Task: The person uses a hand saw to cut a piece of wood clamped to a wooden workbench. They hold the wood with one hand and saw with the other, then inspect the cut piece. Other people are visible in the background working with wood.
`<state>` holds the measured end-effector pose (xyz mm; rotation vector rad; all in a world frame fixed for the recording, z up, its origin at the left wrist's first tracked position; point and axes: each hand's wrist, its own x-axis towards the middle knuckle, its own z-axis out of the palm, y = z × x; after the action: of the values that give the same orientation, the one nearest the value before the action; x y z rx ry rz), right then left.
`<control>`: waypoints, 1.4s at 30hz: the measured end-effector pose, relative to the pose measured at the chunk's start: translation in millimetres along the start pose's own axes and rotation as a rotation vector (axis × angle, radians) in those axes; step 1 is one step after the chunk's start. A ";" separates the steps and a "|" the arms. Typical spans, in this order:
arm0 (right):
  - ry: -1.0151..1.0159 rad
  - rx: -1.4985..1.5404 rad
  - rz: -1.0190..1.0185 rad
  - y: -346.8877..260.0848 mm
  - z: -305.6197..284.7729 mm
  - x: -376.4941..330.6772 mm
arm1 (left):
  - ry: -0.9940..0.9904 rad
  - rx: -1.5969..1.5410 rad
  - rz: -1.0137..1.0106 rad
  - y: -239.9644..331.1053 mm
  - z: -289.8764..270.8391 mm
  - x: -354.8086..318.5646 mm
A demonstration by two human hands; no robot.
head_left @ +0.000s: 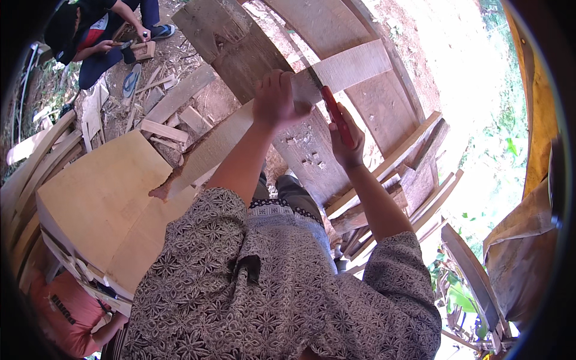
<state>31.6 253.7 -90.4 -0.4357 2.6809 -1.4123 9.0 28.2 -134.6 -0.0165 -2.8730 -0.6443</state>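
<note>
A long pale wooden plank (354, 65) runs slantwise from the lower left to the upper right across darker boards. My left hand (275, 99) presses down on its middle, fingers curled over its edge. My right hand (347, 143) is closed around the red handle of a hand tool (335, 114), whose dark blade meets the plank just beside my left hand. The plank's lower left end (161, 191) is ragged and reddish. My patterned shirt fills the lower middle of the view.
Wide dark weathered boards (240, 42) lie under the plank. A large pale sheet of plywood (102, 204) sits at left. Stacked battens (414, 198) lie at right. Another person (90, 30) crouches at upper left among wood scraps; someone in an orange shirt (66, 312) is at lower left.
</note>
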 end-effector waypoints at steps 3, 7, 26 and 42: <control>0.029 0.069 -0.022 8.5 4.3 -12.6 | -0.061 0.044 -0.012 3.5 -0.5 -1.0; -0.088 -0.050 -0.046 -2.2 -10.9 -7.1 | 0.011 0.099 0.009 -3.9 6.6 -4.5; -0.059 0.058 -0.014 -47.7 9.0 124.0 | -0.073 -0.002 0.018 4.7 -3.7 -5.9; -0.458 -0.006 0.405 -67.6 41.2 199.5 | -0.037 -0.026 -0.080 4.3 -7.2 10.3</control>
<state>-136.6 127.7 -46.5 -0.1716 2.2398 -1.0393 0.5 28.7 -124.5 0.0839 -2.9137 -0.7031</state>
